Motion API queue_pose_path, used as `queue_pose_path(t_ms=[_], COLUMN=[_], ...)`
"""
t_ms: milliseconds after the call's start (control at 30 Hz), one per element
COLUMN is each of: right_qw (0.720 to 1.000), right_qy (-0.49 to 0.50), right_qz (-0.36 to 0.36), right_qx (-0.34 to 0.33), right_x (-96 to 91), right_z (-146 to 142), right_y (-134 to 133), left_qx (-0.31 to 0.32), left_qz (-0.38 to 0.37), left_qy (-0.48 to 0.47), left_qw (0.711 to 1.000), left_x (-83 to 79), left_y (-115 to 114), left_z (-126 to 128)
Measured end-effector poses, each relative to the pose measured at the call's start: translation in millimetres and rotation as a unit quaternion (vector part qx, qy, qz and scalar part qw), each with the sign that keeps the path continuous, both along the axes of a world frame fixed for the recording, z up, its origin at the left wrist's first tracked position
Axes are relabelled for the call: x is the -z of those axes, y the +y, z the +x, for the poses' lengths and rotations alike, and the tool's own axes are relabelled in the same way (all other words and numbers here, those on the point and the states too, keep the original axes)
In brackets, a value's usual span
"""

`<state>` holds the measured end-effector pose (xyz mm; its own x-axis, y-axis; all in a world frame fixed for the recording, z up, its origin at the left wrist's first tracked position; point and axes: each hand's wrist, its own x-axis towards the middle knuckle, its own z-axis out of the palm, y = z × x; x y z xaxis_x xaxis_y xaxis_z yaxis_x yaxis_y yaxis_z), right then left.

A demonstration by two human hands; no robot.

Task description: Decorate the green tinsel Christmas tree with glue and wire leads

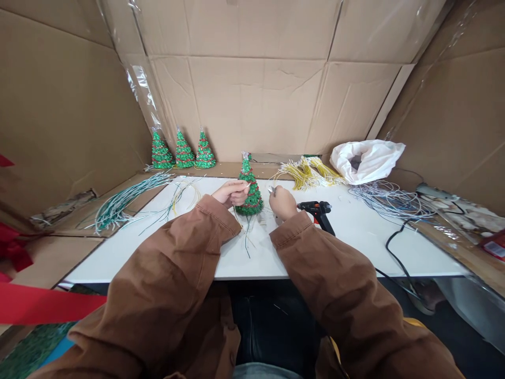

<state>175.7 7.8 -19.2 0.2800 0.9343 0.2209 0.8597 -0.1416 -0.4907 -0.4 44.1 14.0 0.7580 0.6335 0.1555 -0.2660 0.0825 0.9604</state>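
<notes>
In the head view, a small green Christmas tree with red garland and a silver topper stands upright on the white table. My left hand is at its left side, finger and thumb pinched on a thin wire with a pale tip. Right of the tree, my right hand is closed around a small metal tool; only its silvery end shows, so its kind is unclear. Loose thin wires trail from the tree's base toward me. Beside my right hand lies a black glue gun with orange parts.
Three similar trees stand at the back left. Green wires lie left, yellow-and-white wires at the back, and pale wires right, near a white plastic bag. A black cable crosses the right edge. Cardboard walls surround the table.
</notes>
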Motion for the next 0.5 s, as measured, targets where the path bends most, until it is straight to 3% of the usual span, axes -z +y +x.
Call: queue_pose_path(t_ms=[200, 300, 400, 500], right_qw=[0.998, 0.997, 0.956, 0.896], right_qy=[-0.033, -0.017, 0.063, 0.131], right_qz=[-0.036, 0.065, 0.224, 0.264], right_qx=[-0.025, -0.035, -0.176, -0.332], right_x=[9.2, 1.0, -6.8, -6.7], right_z=[-5, -7, -10, -15], right_y=[-5, -6, -8, -11], left_qx=[-0.008, -0.015, -0.03, -0.044], left_qz=[0.014, 0.029, 0.052, 0.075], left_qy=[-0.011, -0.007, 0.006, 0.043], left_qw=[1.0, 0.999, 0.998, 0.995], left_x=[2.3, 2.8, 5.3, 9.1], left_y=[2, 3, 3, 2], left_z=[-1, 0, 1, 3])
